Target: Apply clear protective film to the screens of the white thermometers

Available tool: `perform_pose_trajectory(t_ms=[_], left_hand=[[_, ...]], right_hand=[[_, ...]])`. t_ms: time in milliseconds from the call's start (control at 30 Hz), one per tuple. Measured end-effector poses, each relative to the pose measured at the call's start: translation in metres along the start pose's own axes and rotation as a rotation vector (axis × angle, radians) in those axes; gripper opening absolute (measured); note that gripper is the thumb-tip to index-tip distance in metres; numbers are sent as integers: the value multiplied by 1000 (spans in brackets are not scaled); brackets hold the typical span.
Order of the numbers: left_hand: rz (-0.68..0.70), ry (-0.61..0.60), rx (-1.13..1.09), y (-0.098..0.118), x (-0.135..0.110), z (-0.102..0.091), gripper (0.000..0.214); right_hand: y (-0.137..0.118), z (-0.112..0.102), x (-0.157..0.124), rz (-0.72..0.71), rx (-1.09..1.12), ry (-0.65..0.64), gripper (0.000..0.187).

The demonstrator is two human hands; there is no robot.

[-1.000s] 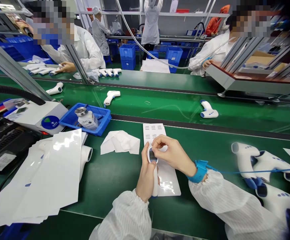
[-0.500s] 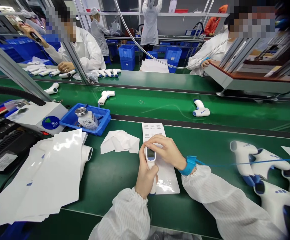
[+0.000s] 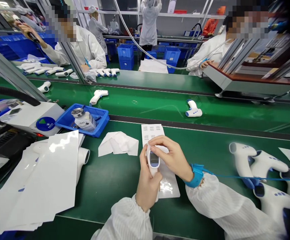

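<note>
My left hand (image 3: 147, 188) grips the handle of a white handheld infrared thermometer (image 3: 153, 162), holding it upright above a white printed label sheet (image 3: 152, 133). The thermometer's dark display faces me. My right hand (image 3: 172, 156) reaches across from the right, its fingertips pressed against the top of the thermometer's head. A blue wrist strap (image 3: 196, 176) circles my right wrist, with a thin blue cord running right. The lower part of the handle is hidden behind my left hand.
To the left lie a crumpled white sheet (image 3: 118, 144), a stack of white film sheets (image 3: 35, 180) and a blue tray (image 3: 102, 124) holding a bottle (image 3: 85, 120). Several white thermometers (image 3: 256, 166) lie right. Co-workers sit beyond the green conveyor belts (image 3: 147, 103).
The thermometer now stands more upright with its display showing, and my right fingers have shifted around its head. Thermometers on the far belt have moved left.
</note>
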State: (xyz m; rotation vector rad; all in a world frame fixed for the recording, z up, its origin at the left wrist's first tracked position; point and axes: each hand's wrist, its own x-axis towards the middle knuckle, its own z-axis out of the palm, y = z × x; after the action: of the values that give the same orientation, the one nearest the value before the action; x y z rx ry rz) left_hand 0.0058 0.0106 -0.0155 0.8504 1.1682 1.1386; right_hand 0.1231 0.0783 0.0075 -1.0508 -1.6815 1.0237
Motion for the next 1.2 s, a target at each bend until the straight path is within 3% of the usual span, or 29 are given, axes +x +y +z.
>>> perform_pose_trajectory(t_ms=[67,100,200,233,267,333,400,500,567,700,833,900,1033,1100,1200], left_hand=[[5,81,-96,7,4,0,81],[20,138,-155,11,6,-1,79],[37,210,-283,22,15,-4,67],[26,181,-293,23,18,-4,66],[13,147,-280,23,21,-5,67],[8,109,-201,16,26,-6,73],[31,113,-98,5,29,-6,77],[67,121,16,-10,31,-12,65],[89,135,59,-14,31,-21,57],[126,163,119,-14,32,-41,50],[121,161,150,-12,29,-44,44],[108,148,167,-9,27,-40,43],[199,141,339,7,25,-31,44],[301,138,459,21,27,-30,50],[328,-24,517,41,31,-31,62]], right_hand=[[1,3,-5,128,47,91,12],[2,4,-9,220,64,36,16],[2,8,-15,431,107,-451,26],[4,10,-11,439,117,-575,29],[7,11,-3,428,87,-615,30],[19,10,29,395,-87,-479,27],[35,4,76,439,-362,-228,27],[61,-20,143,444,-533,48,47],[76,-44,168,476,-653,263,61],[100,-92,168,643,-793,608,78],[112,-130,149,748,-811,722,48],[112,-142,140,702,-806,700,42],[97,-139,109,468,-789,566,72],[85,-121,84,230,-768,432,81],[64,-81,44,-256,-721,30,79]])
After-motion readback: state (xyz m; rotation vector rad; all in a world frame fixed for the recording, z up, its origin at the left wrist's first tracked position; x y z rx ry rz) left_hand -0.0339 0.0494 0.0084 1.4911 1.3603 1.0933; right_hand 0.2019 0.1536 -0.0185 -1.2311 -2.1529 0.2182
